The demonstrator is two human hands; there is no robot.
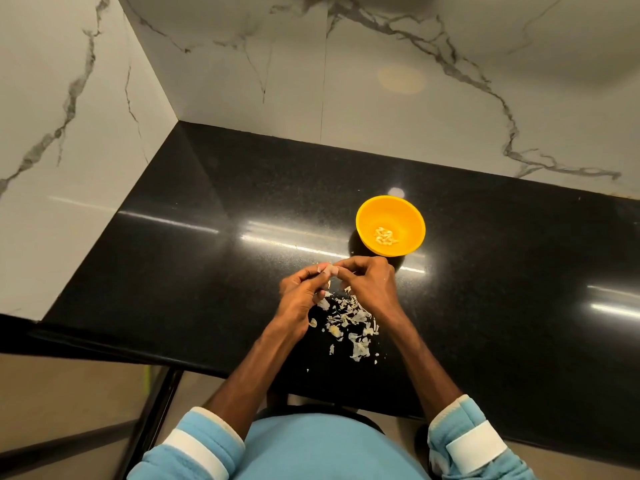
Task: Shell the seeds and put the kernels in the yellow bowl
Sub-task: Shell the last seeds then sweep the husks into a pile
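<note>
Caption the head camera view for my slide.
Shelling: left hand and right hand pinch a seed over shells on black counter, kernels in yellow bowl.

One wide-angle camera on the person's head is looking forward and steeply down from close above the near edge of the black surface (214, 209). It is facing the far marble wall (381, 64) and catching the left wall (69, 116) too, with the left hand (301, 292) and right hand (370, 284) sitting mid-frame.
</note>
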